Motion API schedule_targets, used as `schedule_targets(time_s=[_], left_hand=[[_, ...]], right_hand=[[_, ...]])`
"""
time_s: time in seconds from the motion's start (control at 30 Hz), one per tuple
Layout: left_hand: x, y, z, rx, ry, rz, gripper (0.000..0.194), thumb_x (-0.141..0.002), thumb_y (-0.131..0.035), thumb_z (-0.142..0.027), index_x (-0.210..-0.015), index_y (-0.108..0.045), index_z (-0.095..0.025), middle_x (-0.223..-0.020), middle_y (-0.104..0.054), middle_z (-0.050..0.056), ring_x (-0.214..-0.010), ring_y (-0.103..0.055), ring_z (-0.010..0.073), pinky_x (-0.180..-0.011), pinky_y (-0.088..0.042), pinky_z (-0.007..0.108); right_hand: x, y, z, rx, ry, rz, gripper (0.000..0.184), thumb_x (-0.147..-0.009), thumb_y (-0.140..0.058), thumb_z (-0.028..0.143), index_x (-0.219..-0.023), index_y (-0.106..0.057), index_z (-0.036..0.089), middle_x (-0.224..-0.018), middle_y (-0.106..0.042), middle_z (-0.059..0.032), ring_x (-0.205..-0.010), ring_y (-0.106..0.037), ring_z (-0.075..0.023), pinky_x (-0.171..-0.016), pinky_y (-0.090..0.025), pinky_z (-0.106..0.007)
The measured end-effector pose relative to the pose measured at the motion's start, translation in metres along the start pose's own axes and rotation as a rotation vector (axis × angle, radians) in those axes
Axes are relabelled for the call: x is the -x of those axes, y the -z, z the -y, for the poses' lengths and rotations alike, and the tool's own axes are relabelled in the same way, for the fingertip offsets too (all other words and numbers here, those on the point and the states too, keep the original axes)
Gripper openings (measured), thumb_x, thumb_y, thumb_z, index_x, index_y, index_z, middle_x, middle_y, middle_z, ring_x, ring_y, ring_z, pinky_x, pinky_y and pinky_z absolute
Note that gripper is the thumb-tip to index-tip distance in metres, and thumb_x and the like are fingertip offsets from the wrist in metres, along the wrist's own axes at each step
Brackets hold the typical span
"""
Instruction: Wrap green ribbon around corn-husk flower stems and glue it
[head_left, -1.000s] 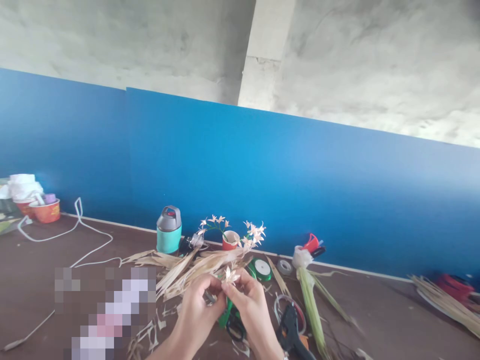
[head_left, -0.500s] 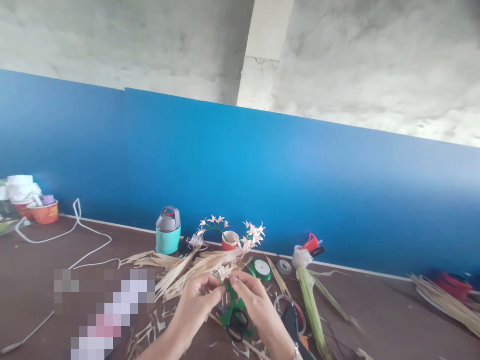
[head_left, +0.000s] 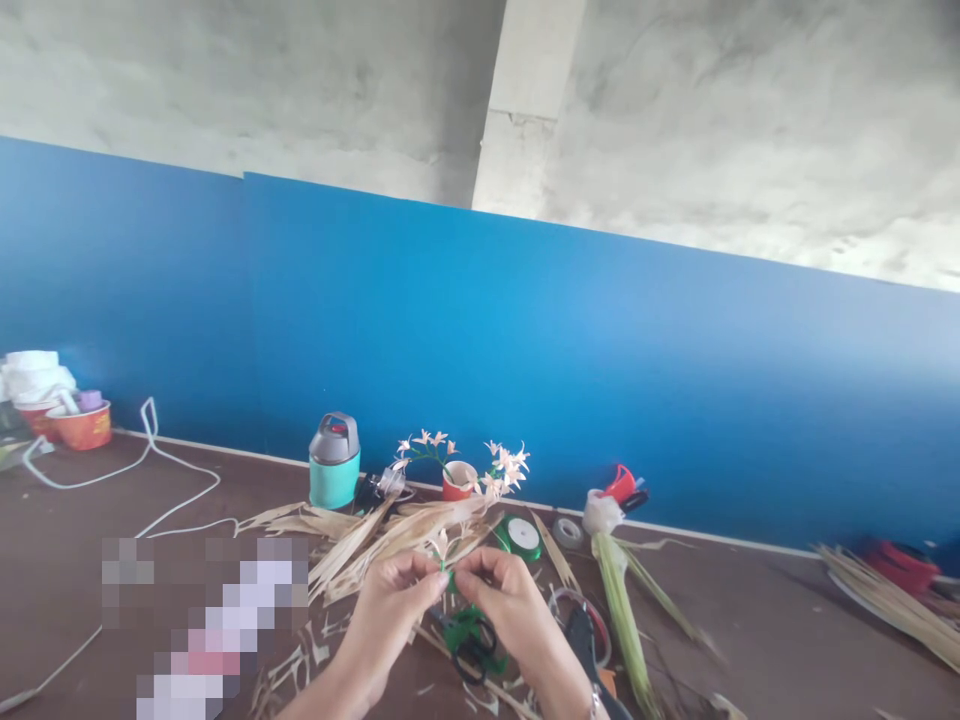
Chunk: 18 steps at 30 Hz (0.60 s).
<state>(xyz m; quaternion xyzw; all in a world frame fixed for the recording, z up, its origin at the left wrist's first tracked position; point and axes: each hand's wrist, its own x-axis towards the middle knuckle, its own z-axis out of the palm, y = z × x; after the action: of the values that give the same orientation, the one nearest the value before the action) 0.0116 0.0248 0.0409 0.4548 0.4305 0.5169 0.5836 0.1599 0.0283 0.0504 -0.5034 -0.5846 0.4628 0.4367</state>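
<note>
One pale flower (head_left: 440,543) stands just above the hands (head_left: 397,598) (head_left: 508,602), nearer the left.

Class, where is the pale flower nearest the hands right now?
In the head view, the pale flower is low and near centre, held in the left hand, just left of the right hand.

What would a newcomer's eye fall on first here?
Probably the broad blue partition behind the table. Before it, pale flowers flank a red cup, with a turquoise flask to their left. Low in the middle, the left hand pinches a small blossom, the right hand close beside it.
</note>
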Motion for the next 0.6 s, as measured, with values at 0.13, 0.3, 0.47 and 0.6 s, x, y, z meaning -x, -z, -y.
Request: schedule_targets(time_s=[0.13, 0.3, 0.47, 0.6], left_hand=[[-0.001, 0.000, 0.001, 0.035, -0.006, 0.031, 0.019, -0.062, -0.067, -0.030, -0.055, -0.057, -0.016, -0.052, -0.046, -0.005, -0.053, -0.036, 0.0098, -0.054, -0.027, 0.022], [-0.002, 0.000, -0.003, 0.054, -0.003, 0.092, 0.021, -0.061, -0.069, -0.030, -0.053, -0.055, -0.016, -0.052, -0.045, -0.005, -0.055, -0.037, 0.0102, -0.056, -0.028, 0.023], [0.000, -0.001, -0.008, 0.041, 0.022, 0.066, 0.020, -0.062, -0.068, -0.029, -0.053, -0.055, -0.017, -0.050, -0.044, -0.006, -0.054, -0.035, 0.0099, -0.056, -0.028, 0.023], [0.001, 0.000, -0.009, 0.035, 0.033, 0.079, 0.019, -0.060, -0.069, -0.028, -0.052, -0.055, -0.017, -0.050, -0.045, -0.006, -0.054, -0.037, 0.0099, -0.055, -0.028, 0.022]], right_hand=[[0.000, 0.001, 0.000, -0.008, -0.032, 0.006, 0.009, -0.069, -0.062, 0.022, -0.065, -0.063, 0.013, -0.059, -0.054, 0.0016, -0.058, -0.043, -0.0115, -0.056, -0.033, -0.023], [-0.003, 0.002, -0.004, -0.049, -0.037, 0.006, 0.012, -0.068, -0.063, 0.024, -0.063, -0.063, 0.013, -0.057, -0.052, 0.0022, -0.057, -0.042, -0.0109, -0.055, -0.032, -0.023], [-0.003, 0.008, -0.009, -0.047, -0.055, 0.055, 0.015, -0.070, -0.063, 0.026, -0.062, -0.062, 0.014, -0.055, -0.049, 0.0036, -0.054, -0.040, -0.0095, -0.053, -0.029, -0.022], [-0.002, 0.014, -0.010, -0.050, -0.066, 0.113, 0.014, -0.072, -0.065, 0.028, -0.070, -0.067, 0.015, -0.062, -0.058, 0.0015, -0.060, -0.047, -0.0118, -0.060, -0.035, -0.023]])
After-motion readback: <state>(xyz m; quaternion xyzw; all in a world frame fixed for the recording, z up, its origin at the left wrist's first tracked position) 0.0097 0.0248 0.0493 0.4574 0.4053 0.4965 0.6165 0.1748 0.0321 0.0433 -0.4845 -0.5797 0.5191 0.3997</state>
